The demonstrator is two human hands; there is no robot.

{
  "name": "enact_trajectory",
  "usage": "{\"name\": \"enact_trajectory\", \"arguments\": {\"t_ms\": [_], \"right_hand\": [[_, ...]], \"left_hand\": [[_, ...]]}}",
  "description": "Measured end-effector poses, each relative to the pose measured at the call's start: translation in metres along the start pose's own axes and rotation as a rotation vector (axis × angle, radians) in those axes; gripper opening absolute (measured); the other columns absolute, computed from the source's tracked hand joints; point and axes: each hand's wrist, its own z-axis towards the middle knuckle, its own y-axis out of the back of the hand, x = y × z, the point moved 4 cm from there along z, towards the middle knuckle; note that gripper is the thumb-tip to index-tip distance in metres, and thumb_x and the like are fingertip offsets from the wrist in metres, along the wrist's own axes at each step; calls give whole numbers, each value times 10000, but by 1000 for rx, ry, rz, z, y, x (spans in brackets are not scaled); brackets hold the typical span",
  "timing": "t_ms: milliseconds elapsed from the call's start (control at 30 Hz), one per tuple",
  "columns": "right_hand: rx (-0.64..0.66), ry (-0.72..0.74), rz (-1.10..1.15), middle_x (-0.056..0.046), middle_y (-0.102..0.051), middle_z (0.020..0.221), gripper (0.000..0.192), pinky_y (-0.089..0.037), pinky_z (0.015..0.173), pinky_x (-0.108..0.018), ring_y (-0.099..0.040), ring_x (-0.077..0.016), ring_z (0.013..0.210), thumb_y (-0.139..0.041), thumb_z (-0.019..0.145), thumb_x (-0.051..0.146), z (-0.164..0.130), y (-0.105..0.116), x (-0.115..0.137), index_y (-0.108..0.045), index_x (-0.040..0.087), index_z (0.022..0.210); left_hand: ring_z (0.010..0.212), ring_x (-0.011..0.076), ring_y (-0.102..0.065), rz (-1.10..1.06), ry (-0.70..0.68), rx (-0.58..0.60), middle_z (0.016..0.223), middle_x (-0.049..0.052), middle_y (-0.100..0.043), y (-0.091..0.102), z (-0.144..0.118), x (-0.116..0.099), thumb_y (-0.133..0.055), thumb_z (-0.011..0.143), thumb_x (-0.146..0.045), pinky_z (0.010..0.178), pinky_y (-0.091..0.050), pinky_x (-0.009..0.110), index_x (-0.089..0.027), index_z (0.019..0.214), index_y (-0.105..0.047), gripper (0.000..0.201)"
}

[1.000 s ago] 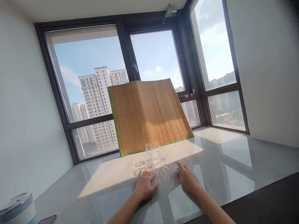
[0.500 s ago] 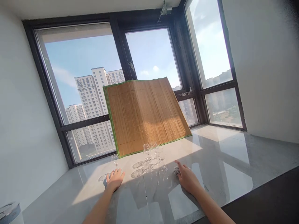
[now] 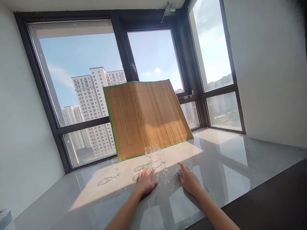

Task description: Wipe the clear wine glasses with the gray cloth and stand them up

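Observation:
Several small clear stemmed glasses [image 3: 163, 157] stand in a cluster on the pale glossy counter [image 3: 100, 204]. A single stemmed glass [image 3: 115, 163] stands apart to their left, throwing a long shadow. My left hand [image 3: 145, 182] is low over the counter just in front of the cluster, fingers apart, with nothing seen in it; whether it touches a glass I cannot tell. To the right of the cluster, my right hand [image 3: 190, 182] rests with its index finger stretched forward. Its other fingers are curled on a crumpled whitish cloth or tissue [image 3: 178, 172].
A bamboo mat [image 3: 148, 118] with green edging leans against the window [image 3: 79, 73] behind the glasses. Part of a white and blue container [image 3: 5, 219] shows at the lower left. The counter's front edge [image 3: 240, 195] runs along the lower right.
My left hand has left the single glass, which stays standing, and moved right to the clustered glasses. My right hand keeps its place with the crumpled cloth. The view has shifted slightly.

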Motion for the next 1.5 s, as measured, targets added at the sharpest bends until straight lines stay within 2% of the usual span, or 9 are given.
{"name": "enact_trajectory", "arguments": {"t_ms": [133,300,367,500,600,700,967,1200,1500], "right_hand": [[3,9,-6,-123,-639,1054,608,-361,829,-299,-538,-255,1082,-419,836,98,-1,3,0,-345,147,1438],[26,-6,-18,-125,-634,1053,589,-357,816,-295,-542,-254,1080,-419,845,95,-3,6,2,-357,155,1427],[35,-10,-18,-130,-634,1061,582,-356,809,-299,-544,-260,1080,-419,852,100,-4,6,2,-357,158,1428],[48,3,-2,-141,-630,1115,593,-355,817,-300,-529,-272,1116,-411,865,107,-4,5,3,-325,160,1449],[43,2,-4,-146,-620,1146,588,-352,835,-307,-530,-277,1117,-413,864,107,-4,6,3,-334,160,1444],[40,-4,-10,-142,-626,1099,577,-357,814,-305,-544,-274,1080,-413,863,109,-3,6,3,-348,155,1434],[43,-16,-27,-132,-615,1079,573,-348,775,-297,-561,-258,1020,-413,859,111,-3,6,4,-352,166,1427],[35,0,-25,-134,-616,1074,567,-346,784,-304,-543,-262,1047,-408,853,105,-2,5,2,-362,156,1416],[58,-22,-28,-112,-600,1044,566,-335,724,-280,-565,-236,937,-412,875,128,-3,5,1,-332,194,1431]], "left_hand": [[1449,318,-210,14,36,-4,1562,99,-308,1,14,-17,-411,843,-599,1153,-101,566,-275,1454,-401,691],[1406,318,-293,-2,-114,5,1510,76,-403,6,-33,-4,-431,823,-618,1170,-96,528,-302,1440,-429,693],[1418,310,-274,1,-116,10,1518,60,-394,11,-61,22,-452,808,-633,1177,-78,518,-328,1454,-401,716],[1441,304,-238,106,124,15,1558,56,-325,27,-101,106,-364,847,-647,1171,-85,538,-319,1491,-328,724],[1433,322,-256,208,336,-11,1551,82,-336,41,-107,163,-300,877,-612,1152,-119,568,-268,1477,-371,695],[1434,333,-258,234,405,-18,1563,80,-309,46,-98,191,-278,884,-607,1139,-140,590,-267,1474,-376,688],[1448,313,-239,185,351,-27,1573,51,-286,41,-75,195,-303,855,-663,1163,-140,537,-302,1480,-358,724],[1454,323,-215,99,406,-42,1549,38,-343,42,-49,191,-396,840,-592,1156,-146,573,-306,1434,-429,659],[1452,333,-218,95,385,-50,1570,35,-290,40,-47,192,-376,851,-589,1148,-146,577,-304,1431,-432,649]]}}
